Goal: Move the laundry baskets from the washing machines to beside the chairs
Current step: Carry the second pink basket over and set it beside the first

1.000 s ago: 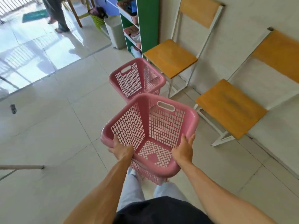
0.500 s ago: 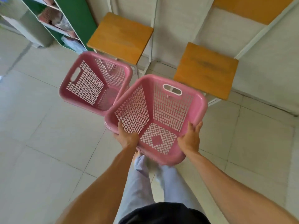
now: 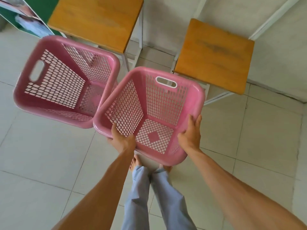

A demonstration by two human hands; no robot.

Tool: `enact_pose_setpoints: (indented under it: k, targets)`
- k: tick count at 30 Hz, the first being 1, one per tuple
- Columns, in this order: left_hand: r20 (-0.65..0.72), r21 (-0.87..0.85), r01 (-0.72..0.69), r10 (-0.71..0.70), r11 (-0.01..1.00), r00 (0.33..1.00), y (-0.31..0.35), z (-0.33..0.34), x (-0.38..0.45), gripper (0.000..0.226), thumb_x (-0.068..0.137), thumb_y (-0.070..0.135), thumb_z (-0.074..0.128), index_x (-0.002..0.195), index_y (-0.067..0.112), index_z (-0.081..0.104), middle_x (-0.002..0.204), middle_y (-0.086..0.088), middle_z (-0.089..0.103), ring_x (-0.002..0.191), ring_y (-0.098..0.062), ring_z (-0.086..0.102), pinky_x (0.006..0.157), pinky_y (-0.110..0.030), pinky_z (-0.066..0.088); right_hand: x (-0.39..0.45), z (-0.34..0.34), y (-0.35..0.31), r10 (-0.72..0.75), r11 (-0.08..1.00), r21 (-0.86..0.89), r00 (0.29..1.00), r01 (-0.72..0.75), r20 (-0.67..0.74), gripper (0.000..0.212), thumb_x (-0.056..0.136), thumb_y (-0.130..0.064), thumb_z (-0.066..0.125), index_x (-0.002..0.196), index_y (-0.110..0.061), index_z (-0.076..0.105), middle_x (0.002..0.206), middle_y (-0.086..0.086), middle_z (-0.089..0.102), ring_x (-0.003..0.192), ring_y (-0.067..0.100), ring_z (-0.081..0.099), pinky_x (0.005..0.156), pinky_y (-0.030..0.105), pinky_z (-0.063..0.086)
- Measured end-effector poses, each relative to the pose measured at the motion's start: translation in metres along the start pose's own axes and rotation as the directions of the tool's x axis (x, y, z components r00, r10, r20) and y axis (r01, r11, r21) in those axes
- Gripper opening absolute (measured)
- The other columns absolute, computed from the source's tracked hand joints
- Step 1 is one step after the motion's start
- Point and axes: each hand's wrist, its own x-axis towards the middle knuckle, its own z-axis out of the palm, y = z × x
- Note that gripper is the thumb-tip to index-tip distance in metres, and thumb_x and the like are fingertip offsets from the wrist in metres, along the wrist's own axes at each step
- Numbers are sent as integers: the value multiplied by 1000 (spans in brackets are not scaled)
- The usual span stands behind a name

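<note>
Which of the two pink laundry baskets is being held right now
The right-hand basket, the one with the white-rimmed handle slot. The left hand and right hand grip its near rim; the left-hand basket is untouched.

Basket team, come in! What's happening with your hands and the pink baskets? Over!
Left hand and right hand grip held basket. Second basket down by chairs. Nothing blocking.
</note>
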Motion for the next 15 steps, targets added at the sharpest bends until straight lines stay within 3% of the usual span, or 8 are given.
enact_pose_setpoints:
  k: [6, 10, 15]
  targets:
    - [-16, 24, -45, 46, 999, 999, -21, 31, 31, 81, 72, 3, 62, 140, 40, 39, 133, -5, 35, 116, -27, 50, 96, -51, 53, 30, 36, 18, -11, 999, 34, 1000, 11, 7, 92, 89, 4, 56, 161, -31, 11, 168, 2, -17, 146, 32, 34, 86, 20, 37]
    - [-60, 66, -88, 92, 994, 994, -37, 50, 32, 79, 71, 7, 59, 140, 38, 38, 130, -12, 35, 107, -28, 52, 98, -40, 49, 46, 42, 32, -57, 998, 22, 998, 58, -36, 87, 90, 6, 53, 161, -25, 15, 168, 8, -15, 147, 33, 33, 92, 16, 34]
    - [-80, 98, -11, 19, 995, 997, -55, 64, 30, 78, 76, 6, 58, 144, 36, 34, 136, -18, 34, 103, -32, 54, 100, -46, 49, 66, 51, 46, -190, 981, -40, 982, 190, -11, 82, 91, 7, 54, 161, -18, 18, 167, 12, -18, 135, 36, 46, 94, 29, 49]
